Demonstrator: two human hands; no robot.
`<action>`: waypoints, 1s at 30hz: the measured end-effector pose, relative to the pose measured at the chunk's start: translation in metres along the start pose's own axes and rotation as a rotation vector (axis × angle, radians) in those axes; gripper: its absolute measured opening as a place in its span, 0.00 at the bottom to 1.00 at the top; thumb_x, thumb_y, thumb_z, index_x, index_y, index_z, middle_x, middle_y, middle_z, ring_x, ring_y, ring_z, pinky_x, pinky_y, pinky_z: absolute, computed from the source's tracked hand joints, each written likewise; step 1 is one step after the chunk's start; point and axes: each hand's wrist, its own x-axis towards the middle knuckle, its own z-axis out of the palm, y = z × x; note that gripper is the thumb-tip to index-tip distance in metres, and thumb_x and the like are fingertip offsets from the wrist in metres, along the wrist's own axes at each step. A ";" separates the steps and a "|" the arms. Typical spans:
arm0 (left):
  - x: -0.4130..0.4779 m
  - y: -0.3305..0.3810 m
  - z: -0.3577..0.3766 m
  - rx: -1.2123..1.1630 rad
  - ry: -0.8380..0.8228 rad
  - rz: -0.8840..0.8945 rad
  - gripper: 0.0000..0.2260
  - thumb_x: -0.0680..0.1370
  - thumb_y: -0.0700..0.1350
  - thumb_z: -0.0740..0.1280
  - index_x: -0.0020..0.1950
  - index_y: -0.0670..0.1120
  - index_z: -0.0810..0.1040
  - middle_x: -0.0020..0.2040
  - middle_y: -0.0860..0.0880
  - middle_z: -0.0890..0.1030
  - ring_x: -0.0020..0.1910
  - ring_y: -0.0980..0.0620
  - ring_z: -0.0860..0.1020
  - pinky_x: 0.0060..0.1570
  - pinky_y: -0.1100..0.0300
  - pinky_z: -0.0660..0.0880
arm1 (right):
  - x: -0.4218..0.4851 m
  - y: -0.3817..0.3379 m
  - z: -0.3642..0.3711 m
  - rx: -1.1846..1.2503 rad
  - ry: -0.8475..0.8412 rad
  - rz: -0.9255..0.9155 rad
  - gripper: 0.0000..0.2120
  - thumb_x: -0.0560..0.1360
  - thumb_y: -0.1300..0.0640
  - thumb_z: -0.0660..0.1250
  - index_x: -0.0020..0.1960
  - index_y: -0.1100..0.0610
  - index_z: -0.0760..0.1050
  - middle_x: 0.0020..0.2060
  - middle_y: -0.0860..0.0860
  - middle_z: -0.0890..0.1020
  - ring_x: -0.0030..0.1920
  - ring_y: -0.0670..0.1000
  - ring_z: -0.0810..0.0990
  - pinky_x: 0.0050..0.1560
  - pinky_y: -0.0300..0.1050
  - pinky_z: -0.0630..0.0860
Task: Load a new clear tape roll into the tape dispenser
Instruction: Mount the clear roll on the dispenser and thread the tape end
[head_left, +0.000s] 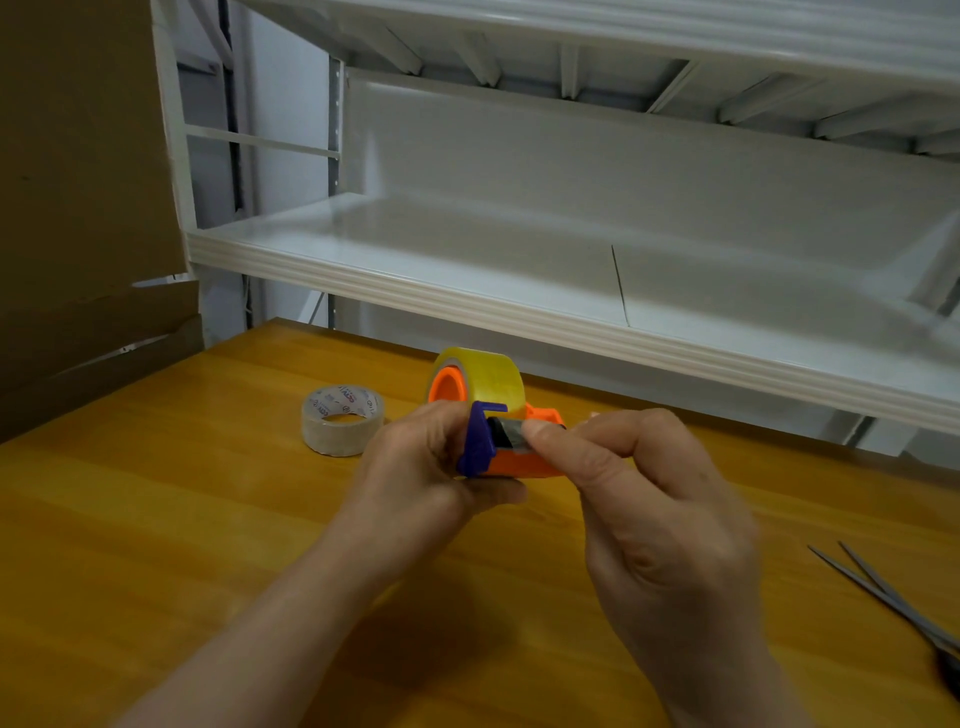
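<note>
Spare tape roll left of held dispenser; scissors far right.

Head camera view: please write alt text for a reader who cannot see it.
Two bare hands hold an orange and purple tape dispenser carrying a yellowish tape roll above a wooden table. A second, clear roll lies flat behind the left hand.

A single head-worn camera looked forward and down from the person's own standpoint, close over the wooden tabletop. It faced the tabletop's far edge and the white metal shelving beyond, its wide angle bending the shelf lines.
</note>
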 end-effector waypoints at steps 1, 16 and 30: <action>0.000 0.000 0.001 -0.023 -0.006 -0.021 0.24 0.61 0.53 0.78 0.56 0.51 0.82 0.52 0.52 0.85 0.52 0.52 0.83 0.51 0.49 0.82 | -0.001 0.000 0.001 -0.006 0.003 -0.001 0.13 0.75 0.69 0.72 0.59 0.63 0.84 0.42 0.59 0.83 0.41 0.57 0.82 0.37 0.48 0.78; -0.010 0.027 0.023 -0.440 0.024 -0.350 0.18 0.67 0.39 0.78 0.54 0.40 0.79 0.47 0.38 0.84 0.42 0.46 0.86 0.38 0.55 0.83 | -0.005 -0.012 0.021 0.000 -0.124 0.214 0.25 0.78 0.61 0.68 0.75 0.55 0.71 0.69 0.56 0.70 0.67 0.56 0.72 0.63 0.51 0.78; -0.015 0.027 0.027 -0.345 0.102 -0.357 0.12 0.69 0.42 0.76 0.39 0.43 0.72 0.38 0.44 0.83 0.40 0.41 0.83 0.43 0.45 0.83 | -0.003 -0.015 0.023 0.187 -0.470 0.561 0.31 0.77 0.33 0.45 0.79 0.31 0.43 0.74 0.40 0.57 0.62 0.35 0.63 0.50 0.22 0.65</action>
